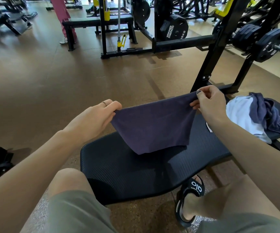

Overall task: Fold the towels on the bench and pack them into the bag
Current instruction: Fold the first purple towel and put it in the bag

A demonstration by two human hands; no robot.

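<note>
Barely begun, the left hand [94, 115] and right hand [209, 102] pinch one purple towel [152, 125] above the counter [127, 169], others [253, 115] unfolded.

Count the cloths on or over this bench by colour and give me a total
Dark purple towel, held up by left hand and right hand: 1
Blue-grey cloth, crumpled on the pile: 1
White cloth, under it: 1
Total: 3

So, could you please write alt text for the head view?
Both hands, left and right, hold a purple towel stretched above a black gym bench. More towels lie piled farther along it.
</note>
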